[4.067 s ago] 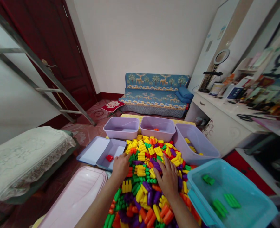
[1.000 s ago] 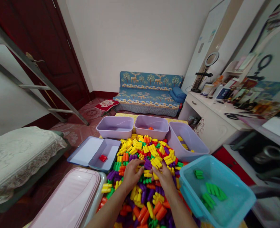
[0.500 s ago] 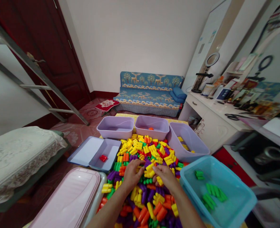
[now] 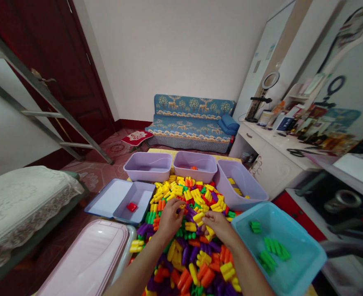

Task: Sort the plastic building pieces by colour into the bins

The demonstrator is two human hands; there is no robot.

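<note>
A heap of yellow, orange, purple, green and red plastic pieces [image 4: 193, 274] covers the middle of the table. Over its left side, my left hand [image 4: 171, 216] has its fingers curled round a small yellow piece [image 4: 182, 206]. On the right, my right hand [image 4: 218, 224] pinches a yellow piece [image 4: 199, 218] between thumb and fingers. Another yellow piece [image 4: 190, 226] lies between the hands on the heap.
Behind the heap stand three lilac bins [image 4: 147, 175], one with yellow pieces. A turquoise bin [image 4: 304, 246] at right holds green pieces. At left are a lilac box [image 4: 124, 216] with a red piece and a pink lid [image 4: 85, 255].
My left hand has moved up and away from the yellow piece between the hands, onto another small yellow one. My right hand has shifted slightly right. The camera view has shifted a little.
</note>
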